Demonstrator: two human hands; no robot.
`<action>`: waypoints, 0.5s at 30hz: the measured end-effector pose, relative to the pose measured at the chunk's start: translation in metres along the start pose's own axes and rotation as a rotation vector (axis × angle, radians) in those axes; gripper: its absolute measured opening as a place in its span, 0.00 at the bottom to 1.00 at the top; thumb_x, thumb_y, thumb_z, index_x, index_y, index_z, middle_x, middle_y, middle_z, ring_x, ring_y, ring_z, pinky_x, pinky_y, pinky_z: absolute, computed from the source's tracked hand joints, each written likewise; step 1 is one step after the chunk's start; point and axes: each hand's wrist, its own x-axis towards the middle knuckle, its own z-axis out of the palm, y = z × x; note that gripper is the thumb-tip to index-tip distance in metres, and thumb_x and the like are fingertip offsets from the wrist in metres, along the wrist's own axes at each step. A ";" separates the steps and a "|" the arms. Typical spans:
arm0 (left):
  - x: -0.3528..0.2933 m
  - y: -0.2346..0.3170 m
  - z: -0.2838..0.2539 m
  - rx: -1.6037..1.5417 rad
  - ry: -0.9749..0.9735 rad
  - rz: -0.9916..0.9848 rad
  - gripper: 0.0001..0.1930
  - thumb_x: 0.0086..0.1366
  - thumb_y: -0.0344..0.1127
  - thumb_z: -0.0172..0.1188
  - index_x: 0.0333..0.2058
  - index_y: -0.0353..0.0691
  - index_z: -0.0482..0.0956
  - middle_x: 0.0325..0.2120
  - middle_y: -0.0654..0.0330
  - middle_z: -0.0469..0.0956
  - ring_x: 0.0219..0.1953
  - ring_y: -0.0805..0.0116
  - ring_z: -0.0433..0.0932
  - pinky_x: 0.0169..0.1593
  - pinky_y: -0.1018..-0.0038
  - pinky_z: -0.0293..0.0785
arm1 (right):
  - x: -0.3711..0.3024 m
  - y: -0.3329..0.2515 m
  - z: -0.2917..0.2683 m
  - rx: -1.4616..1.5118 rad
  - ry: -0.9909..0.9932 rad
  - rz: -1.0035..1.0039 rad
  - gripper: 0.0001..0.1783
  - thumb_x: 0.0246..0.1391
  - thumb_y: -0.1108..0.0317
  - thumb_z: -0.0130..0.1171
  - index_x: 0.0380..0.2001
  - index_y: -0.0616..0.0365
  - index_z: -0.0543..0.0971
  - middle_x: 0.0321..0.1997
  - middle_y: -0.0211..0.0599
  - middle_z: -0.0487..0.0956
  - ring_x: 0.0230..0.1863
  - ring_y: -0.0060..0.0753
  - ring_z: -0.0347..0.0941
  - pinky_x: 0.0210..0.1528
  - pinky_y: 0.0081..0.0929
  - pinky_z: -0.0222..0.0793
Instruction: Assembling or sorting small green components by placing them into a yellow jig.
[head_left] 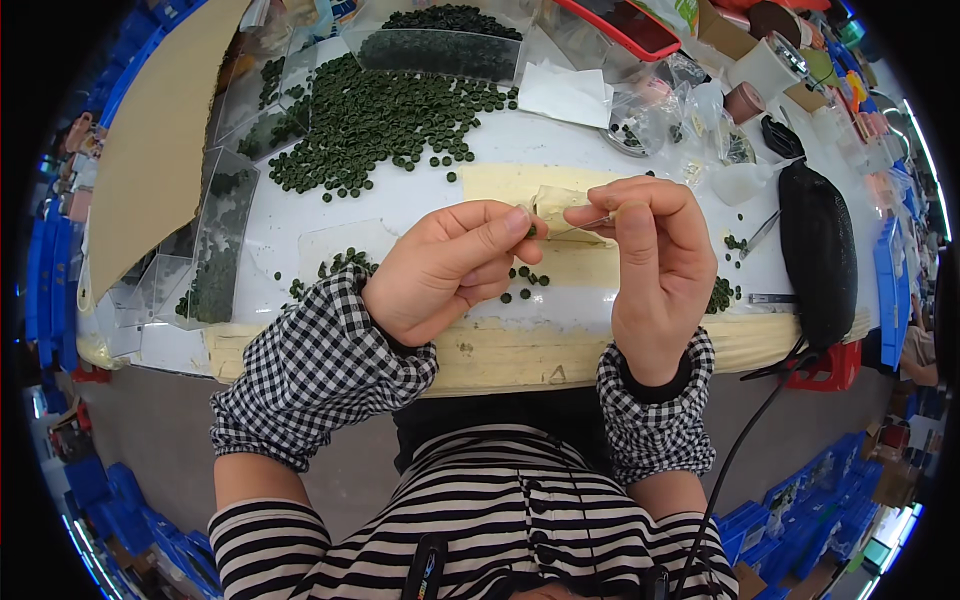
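Observation:
Over the front of the white table, my left hand (445,265) pinches a small dark green bead-like piece (531,231) between thumb and forefinger. Facing it, my right hand (658,265) is closed on a thin needle-like rod (580,229), whose tip points toward the green piece. Whether the two touch is too small to tell. Behind the fingertips lies a cream-coloured block (553,203), partly hidden by my right fingers, on a pale yellow sheet (575,268). Several loose green pieces (527,277) lie just below my left fingertips.
A large heap of green pieces (370,120) spreads across the back left, beside clear trays (440,52) and a cardboard sheet (160,130). White tissue (565,95), a red-edged phone (630,25), tweezers (762,233) and a black pouch (818,255) lie toward the right.

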 end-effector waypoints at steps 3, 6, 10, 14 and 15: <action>0.001 -0.002 -0.001 0.006 -0.018 -0.007 0.12 0.69 0.38 0.47 0.39 0.34 0.73 0.28 0.63 0.73 0.17 0.86 0.52 0.22 0.88 0.53 | 0.000 0.002 0.001 0.011 -0.020 0.009 0.06 0.60 0.73 0.49 0.35 0.67 0.70 0.35 0.36 0.74 0.36 0.24 0.76 0.40 0.18 0.71; 0.000 -0.002 -0.001 0.019 -0.021 -0.007 0.12 0.69 0.38 0.47 0.39 0.35 0.72 0.28 0.63 0.74 0.17 0.85 0.53 0.22 0.88 0.53 | 0.000 0.003 0.000 -0.008 -0.033 0.015 0.06 0.60 0.73 0.49 0.35 0.67 0.71 0.34 0.36 0.75 0.35 0.24 0.76 0.38 0.18 0.72; 0.000 -0.002 -0.001 0.021 -0.020 -0.008 0.12 0.69 0.38 0.47 0.38 0.35 0.72 0.28 0.63 0.74 0.17 0.85 0.53 0.22 0.88 0.53 | 0.000 0.002 0.000 -0.036 -0.052 0.020 0.06 0.59 0.73 0.50 0.35 0.66 0.71 0.33 0.35 0.75 0.34 0.24 0.76 0.38 0.18 0.72; -0.001 -0.002 0.000 0.016 -0.015 -0.011 0.12 0.69 0.38 0.47 0.38 0.35 0.72 0.28 0.63 0.74 0.17 0.85 0.53 0.22 0.88 0.53 | 0.000 0.003 0.000 -0.033 -0.051 0.026 0.05 0.59 0.74 0.50 0.35 0.66 0.71 0.33 0.35 0.75 0.34 0.24 0.76 0.38 0.18 0.73; -0.001 -0.002 0.000 0.016 -0.015 -0.012 0.12 0.69 0.38 0.47 0.38 0.35 0.72 0.28 0.63 0.73 0.17 0.85 0.53 0.22 0.88 0.53 | 0.000 0.002 0.001 -0.020 -0.040 0.030 0.05 0.59 0.74 0.50 0.35 0.66 0.71 0.33 0.35 0.75 0.34 0.24 0.76 0.38 0.18 0.72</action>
